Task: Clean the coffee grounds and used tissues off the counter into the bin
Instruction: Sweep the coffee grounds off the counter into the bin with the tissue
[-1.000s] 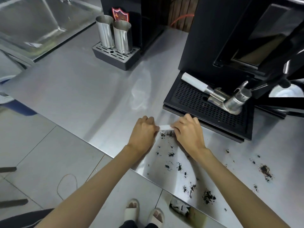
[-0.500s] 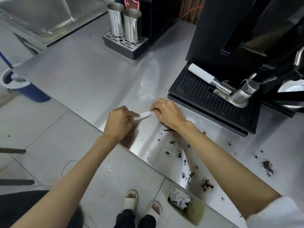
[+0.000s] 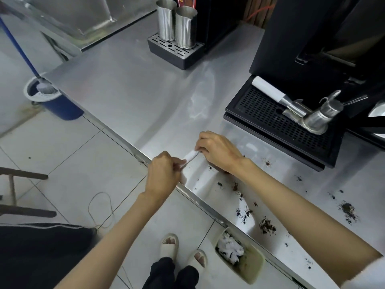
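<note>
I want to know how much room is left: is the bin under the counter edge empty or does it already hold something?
Not empty. The bin already holds crumpled white tissues at its near end; the rest looks stained but mostly free.

Steel desk [image 3: 129, 97]. Black drip tray [image 3: 277, 122] at right. Coffee grounds [image 3: 267, 227] scattered in front of tray, toward desk's near edge. Grey cup stand [image 3: 174, 53] well beyond tray, far side.

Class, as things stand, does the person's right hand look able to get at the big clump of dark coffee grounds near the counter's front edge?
Probably yes: the clump of dark coffee grounds lies uncovered on the steel counter, though the right hand currently shares a white tissue with the left hand.
</note>
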